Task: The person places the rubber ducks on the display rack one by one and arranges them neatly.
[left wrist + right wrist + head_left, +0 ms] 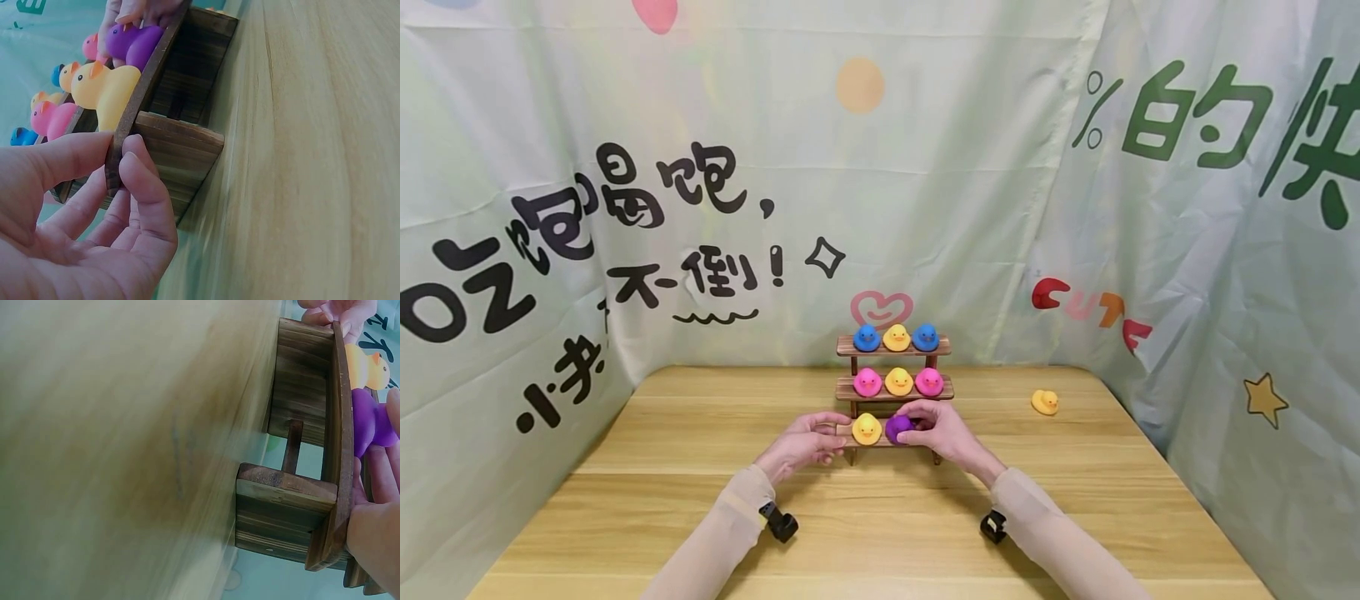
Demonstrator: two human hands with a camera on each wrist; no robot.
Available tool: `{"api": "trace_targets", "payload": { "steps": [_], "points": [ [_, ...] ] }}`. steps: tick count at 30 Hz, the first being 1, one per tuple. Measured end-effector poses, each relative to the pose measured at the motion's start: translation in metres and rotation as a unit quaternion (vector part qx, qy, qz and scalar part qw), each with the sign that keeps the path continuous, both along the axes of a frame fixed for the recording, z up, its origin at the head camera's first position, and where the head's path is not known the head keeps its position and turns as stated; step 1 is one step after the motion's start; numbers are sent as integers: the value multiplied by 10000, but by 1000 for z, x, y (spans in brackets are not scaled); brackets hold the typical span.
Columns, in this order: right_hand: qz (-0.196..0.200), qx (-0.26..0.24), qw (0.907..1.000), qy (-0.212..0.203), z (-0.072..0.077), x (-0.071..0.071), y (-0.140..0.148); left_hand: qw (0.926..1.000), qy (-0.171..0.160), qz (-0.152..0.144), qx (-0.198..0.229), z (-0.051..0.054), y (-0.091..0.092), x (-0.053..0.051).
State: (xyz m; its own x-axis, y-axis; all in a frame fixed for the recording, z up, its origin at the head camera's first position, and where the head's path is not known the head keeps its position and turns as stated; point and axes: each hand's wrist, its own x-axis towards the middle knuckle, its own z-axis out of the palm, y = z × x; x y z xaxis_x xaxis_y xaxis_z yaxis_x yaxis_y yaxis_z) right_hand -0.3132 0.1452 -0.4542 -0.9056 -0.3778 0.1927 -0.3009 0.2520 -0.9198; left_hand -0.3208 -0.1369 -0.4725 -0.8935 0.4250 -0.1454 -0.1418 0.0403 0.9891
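A small three-step wooden display stand [845,390] stands on the table. My left hand [801,446] pinches the left end of its lowest shelf, thumb on top and fingers below, as the left wrist view shows. Beside that thumb sits a yellow rubber duck [106,90]. To its right, a purple rubber duck [897,429] rests on the same shelf, and my right hand [942,429] grips it between thumb and fingers. In the right wrist view the purple duck's underside meets the shelf board [340,437]; part of the duck is hidden by the fingers.
Pink ducks [867,382] flank a yellow duck [898,382] on the middle shelf. Blue ducks [867,338] flank another yellow duck [897,337] on top. One loose yellow duck [1045,402] lies on the table to the right. A printed curtain [940,208] hangs behind.
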Motion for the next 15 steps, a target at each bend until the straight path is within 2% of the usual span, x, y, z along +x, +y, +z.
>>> {"api": "trace_targets", "payload": {
  "steps": [15],
  "points": [
    [-67,117,9999,-77,0,-1,-1,9999,94,-61,-2,2,-2,3]
  ]
}}
